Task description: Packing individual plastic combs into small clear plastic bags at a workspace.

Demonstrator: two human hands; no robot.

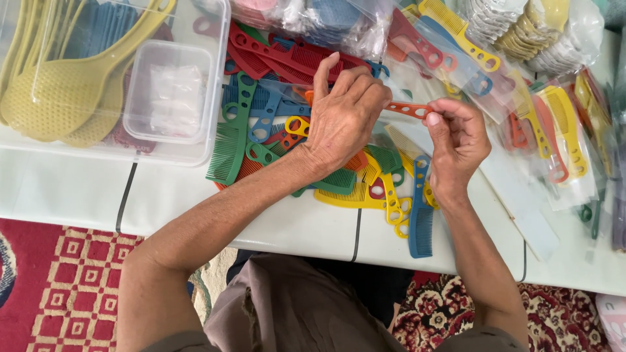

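Observation:
An orange comb with holes in its handle is held between both hands above a heap of loose plastic combs in green, blue, red and yellow on a white table. My left hand covers the comb's toothed end, fingers curled over it. My right hand pinches the handle end between thumb and fingers. A clear plastic sleeve lies under the hands; whether a hand grips it I cannot tell.
A clear bin at the left holds yellow slotted spoons and a small lidded box. Bagged combs lie at the right, bagged goods at the back. A patterned red carpet lies below the table edge.

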